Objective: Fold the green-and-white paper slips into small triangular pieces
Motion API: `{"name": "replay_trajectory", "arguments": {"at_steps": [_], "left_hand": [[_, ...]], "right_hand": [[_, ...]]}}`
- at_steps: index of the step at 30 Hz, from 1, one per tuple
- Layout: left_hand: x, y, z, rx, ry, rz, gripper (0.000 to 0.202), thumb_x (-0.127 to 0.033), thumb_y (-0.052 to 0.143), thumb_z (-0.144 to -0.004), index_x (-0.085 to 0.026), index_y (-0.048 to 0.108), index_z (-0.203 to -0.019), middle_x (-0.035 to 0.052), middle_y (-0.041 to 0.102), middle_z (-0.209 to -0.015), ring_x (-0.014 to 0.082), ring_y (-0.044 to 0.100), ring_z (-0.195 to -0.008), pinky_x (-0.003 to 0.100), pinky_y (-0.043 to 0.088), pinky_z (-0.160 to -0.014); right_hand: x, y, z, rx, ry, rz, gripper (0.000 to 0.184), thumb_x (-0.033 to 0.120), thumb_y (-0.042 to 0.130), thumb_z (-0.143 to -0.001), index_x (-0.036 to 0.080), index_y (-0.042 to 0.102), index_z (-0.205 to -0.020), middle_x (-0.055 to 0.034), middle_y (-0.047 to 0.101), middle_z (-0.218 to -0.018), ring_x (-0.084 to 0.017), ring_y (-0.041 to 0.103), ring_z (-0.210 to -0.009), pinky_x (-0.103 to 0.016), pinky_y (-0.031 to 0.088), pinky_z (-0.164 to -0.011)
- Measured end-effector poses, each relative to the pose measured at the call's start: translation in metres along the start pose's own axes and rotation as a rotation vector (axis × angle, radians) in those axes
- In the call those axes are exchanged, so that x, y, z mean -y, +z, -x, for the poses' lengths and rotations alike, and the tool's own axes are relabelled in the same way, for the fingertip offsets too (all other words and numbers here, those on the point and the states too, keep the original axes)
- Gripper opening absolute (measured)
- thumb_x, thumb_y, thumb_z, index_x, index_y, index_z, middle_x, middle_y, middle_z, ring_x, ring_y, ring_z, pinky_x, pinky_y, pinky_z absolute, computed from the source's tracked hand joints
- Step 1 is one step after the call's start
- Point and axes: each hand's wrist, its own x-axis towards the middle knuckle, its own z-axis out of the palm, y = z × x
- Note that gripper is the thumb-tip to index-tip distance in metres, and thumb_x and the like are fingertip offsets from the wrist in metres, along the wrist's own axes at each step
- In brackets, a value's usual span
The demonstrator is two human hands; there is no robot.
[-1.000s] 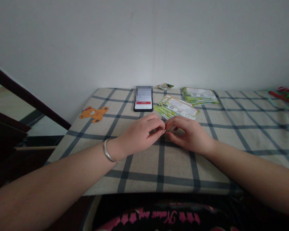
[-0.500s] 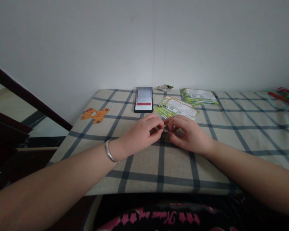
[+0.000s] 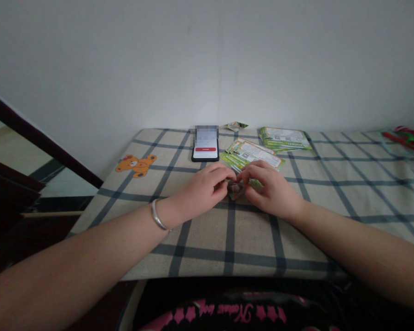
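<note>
Between my two hands is a small folded piece of printed paper (image 3: 236, 190), dark with some green, just above or on the checked cloth. My left hand (image 3: 209, 186) pinches it from the left, thumb and fingertips close together. From the right, my right hand (image 3: 272, 189) holds it the same way, fingers curled over the top. The fingertips hide part of the paper. Just behind the hands lie several green and white printed leaflets (image 3: 250, 154), fanned out, with their near edge partly covered by my right hand.
A phone (image 3: 205, 149) with a lit screen lies on the checked tablecloth (image 3: 200, 248). A folded printed paper (image 3: 236, 125) sits by the wall, beside a stack of leaflets (image 3: 284, 139). An orange bear picture (image 3: 136, 165) is at left, red and green items (image 3: 409, 140) at far right.
My fingers have shifted slightly on the paper, toward its far side. More of its near face now shows below the fingertips, looking wider than before.
</note>
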Motion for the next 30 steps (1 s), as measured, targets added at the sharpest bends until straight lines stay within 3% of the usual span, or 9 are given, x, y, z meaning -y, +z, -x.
{"name": "replay_trajectory", "arguments": {"at_steps": [4,10,17,25,30], "left_hand": [[0.001,0.001,0.001,0.035,-0.009,-0.012,0.022,0.0,0.048,-0.082,-0.018,0.06,-0.087,0.0019,0.057,-0.094,0.0139,0.057,-0.09,0.029,0.049,-0.08],[0.005,-0.004,0.0,0.035,-0.039,-0.028,0.019,-0.002,0.048,-0.084,-0.016,0.06,-0.086,0.0031,0.06,-0.093,0.0152,0.058,-0.091,0.031,0.049,-0.083],[0.019,-0.009,-0.002,0.006,-0.165,-0.072,0.015,-0.006,0.051,-0.086,-0.016,0.061,-0.09,0.0025,0.063,-0.092,0.0147,0.059,-0.086,0.03,0.048,-0.077],[0.014,-0.007,-0.002,0.099,-0.096,-0.101,0.013,-0.009,0.055,-0.085,-0.016,0.063,-0.091,0.004,0.066,-0.096,0.0175,0.059,-0.093,0.035,0.049,-0.086],[0.015,-0.008,-0.002,0.143,-0.08,-0.142,0.011,-0.011,0.055,-0.086,-0.017,0.064,-0.091,0.0036,0.066,-0.097,0.0189,0.058,-0.096,0.038,0.047,-0.09]], "right_hand": [[-0.001,0.0,0.001,0.009,-0.048,0.036,0.015,0.009,0.056,-0.074,0.021,0.058,-0.083,-0.0071,0.067,-0.091,-0.025,0.056,-0.102,-0.039,0.047,-0.088],[0.0,0.002,0.001,0.095,0.015,0.038,0.017,0.009,0.051,-0.076,0.019,0.057,-0.089,-0.0049,0.064,-0.086,-0.02,0.056,-0.083,-0.033,0.046,-0.075],[-0.009,0.002,0.0,0.087,0.065,-0.004,0.015,0.01,0.054,-0.081,0.019,0.062,-0.09,-0.0026,0.064,-0.081,-0.017,0.057,-0.08,-0.03,0.045,-0.073],[-0.013,0.002,-0.001,0.131,0.024,0.003,0.016,0.012,0.056,-0.082,0.02,0.064,-0.093,-0.0028,0.067,-0.086,-0.017,0.06,-0.083,-0.031,0.047,-0.077],[-0.018,0.0,-0.001,0.066,0.022,0.095,0.016,0.013,0.058,-0.08,0.021,0.064,-0.092,-0.0045,0.069,-0.088,-0.021,0.061,-0.087,-0.037,0.048,-0.082]]}}
